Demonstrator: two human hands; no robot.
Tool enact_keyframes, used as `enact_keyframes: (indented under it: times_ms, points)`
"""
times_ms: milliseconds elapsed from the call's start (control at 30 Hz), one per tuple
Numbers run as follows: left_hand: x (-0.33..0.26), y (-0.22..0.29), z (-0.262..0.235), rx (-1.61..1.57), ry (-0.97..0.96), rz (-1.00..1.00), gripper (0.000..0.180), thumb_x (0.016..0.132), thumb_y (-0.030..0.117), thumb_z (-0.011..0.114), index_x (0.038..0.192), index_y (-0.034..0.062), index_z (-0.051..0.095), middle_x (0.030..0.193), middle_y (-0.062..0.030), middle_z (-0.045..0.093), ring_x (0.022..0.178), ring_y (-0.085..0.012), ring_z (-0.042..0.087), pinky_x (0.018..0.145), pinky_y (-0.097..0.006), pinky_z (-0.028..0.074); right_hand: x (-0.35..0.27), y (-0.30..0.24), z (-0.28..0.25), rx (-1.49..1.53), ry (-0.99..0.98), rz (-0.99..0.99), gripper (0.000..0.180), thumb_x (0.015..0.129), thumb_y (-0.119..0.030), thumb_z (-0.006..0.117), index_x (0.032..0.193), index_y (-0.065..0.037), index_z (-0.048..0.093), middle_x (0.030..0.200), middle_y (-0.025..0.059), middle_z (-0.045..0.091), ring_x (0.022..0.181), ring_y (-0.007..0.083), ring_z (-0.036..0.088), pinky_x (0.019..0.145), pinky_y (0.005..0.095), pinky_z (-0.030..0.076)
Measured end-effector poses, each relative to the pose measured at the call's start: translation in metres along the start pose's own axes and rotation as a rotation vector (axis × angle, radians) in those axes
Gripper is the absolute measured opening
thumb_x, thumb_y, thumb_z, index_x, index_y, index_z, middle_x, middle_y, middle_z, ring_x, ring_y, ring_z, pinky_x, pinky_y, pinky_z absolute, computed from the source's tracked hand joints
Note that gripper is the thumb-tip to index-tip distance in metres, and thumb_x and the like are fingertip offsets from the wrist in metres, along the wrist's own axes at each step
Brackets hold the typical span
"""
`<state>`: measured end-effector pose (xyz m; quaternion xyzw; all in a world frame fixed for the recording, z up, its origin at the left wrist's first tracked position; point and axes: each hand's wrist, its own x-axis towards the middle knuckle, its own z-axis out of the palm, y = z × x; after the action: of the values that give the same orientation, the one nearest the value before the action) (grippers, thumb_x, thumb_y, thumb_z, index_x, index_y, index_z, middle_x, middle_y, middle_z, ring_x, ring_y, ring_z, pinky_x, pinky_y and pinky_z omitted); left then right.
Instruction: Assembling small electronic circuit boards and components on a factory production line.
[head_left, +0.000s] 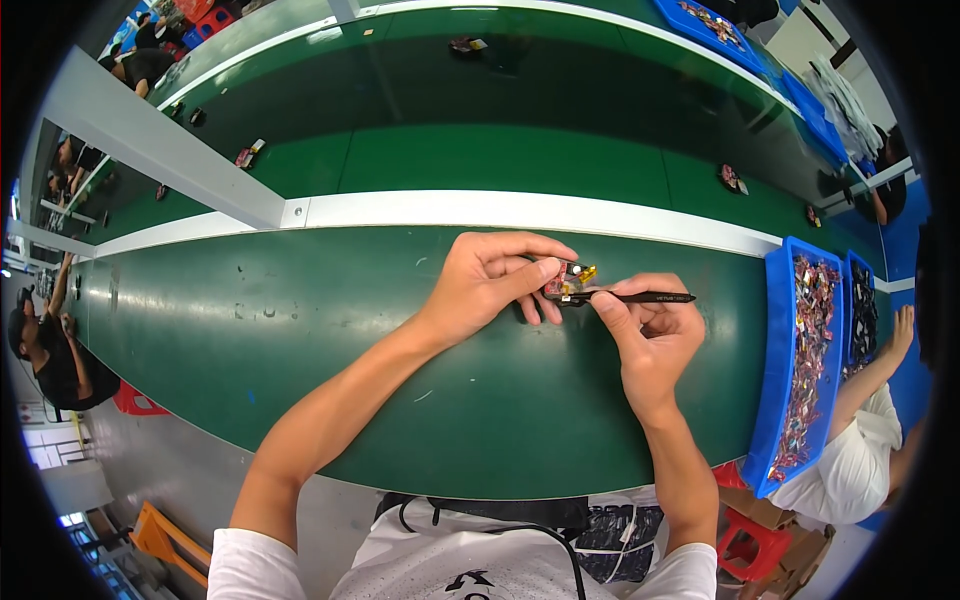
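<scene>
Above the green worktop (340, 300), my left hand (488, 284) pinches a small electronic assembly (568, 280) between thumb and fingers. Red, black and yellow parts show on it; the rest lies behind my fingers. My right hand (655, 325) is closed on slim black tweezers (650, 297), held nearly level. Their working end points left and meets the near edge of the assembly. Whether the tips grip a part is too small to tell.
To the right stands a long blue bin (775, 400) full of small wired parts, beside a second blue bin (858, 300). Beyond a white rail (400, 208), a green conveyor belt (430, 160) carries scattered assemblies. A co-worker's arm (870, 375) is at the far right.
</scene>
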<state>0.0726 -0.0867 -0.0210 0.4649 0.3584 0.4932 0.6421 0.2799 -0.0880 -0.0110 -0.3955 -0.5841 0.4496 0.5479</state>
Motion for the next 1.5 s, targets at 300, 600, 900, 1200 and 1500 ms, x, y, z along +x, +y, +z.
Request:
enact_keyframes:
  times_ms: [300,600,900,1200,1500]
  points:
    - [0.000,-0.001,-0.001,-0.024,0.003,-0.021,0.027,0.100,0.011,0.061,0.118,-0.0080,0.067,0.095,-0.0153,0.073,0.070,-0.0188,0.072,0.057,-0.025,0.057,-0.002,0.007,-0.001,-0.082,0.002,-0.104,0.014,0.079,0.004,0.083,0.087,0.001,0.071,0.088,0.0045,0.070,0.052,0.0004,0.045,0.046,0.0182,0.029]
    - [0.001,-0.004,-0.002,0.016,-0.013,0.012,0.028,0.101,0.012,0.060,0.121,-0.0062,0.068,0.098,-0.0180,0.073,0.070,-0.0209,0.072,0.055,-0.028,0.059,0.000,0.005,0.001,-0.081,-0.024,-0.084,0.013,0.080,0.005,0.081,0.087,0.002,0.071,0.087,0.0056,0.073,0.051,-0.0005,0.044,0.046,0.0174,0.028]
    - [0.002,-0.006,-0.002,-0.003,-0.013,-0.001,0.026,0.100,0.008,0.061,0.120,-0.0072,0.067,0.098,-0.0176,0.073,0.070,-0.0201,0.072,0.055,-0.028,0.059,0.000,0.008,0.002,-0.065,-0.019,-0.092,0.014,0.080,0.005,0.082,0.088,0.001,0.071,0.087,0.0057,0.072,0.052,-0.0006,0.044,0.046,0.0169,0.028]
    - [0.001,-0.006,-0.001,-0.030,0.005,0.011,0.024,0.100,0.006,0.061,0.118,-0.0080,0.067,0.091,-0.0150,0.073,0.069,-0.0170,0.071,0.055,-0.026,0.057,-0.001,0.011,0.002,-0.096,-0.014,-0.096,0.014,0.080,0.004,0.082,0.088,0.002,0.071,0.086,0.0054,0.071,0.052,-0.0002,0.045,0.046,0.0174,0.028]
    - [0.000,-0.005,-0.001,-0.032,0.018,-0.009,0.023,0.099,0.006,0.061,0.117,-0.0084,0.067,0.086,-0.0143,0.072,0.068,-0.0174,0.071,0.055,-0.026,0.057,-0.002,0.007,0.002,-0.101,-0.012,-0.062,0.014,0.081,0.004,0.081,0.088,0.002,0.070,0.078,0.0018,0.068,0.051,-0.0009,0.042,0.046,0.0177,0.027]
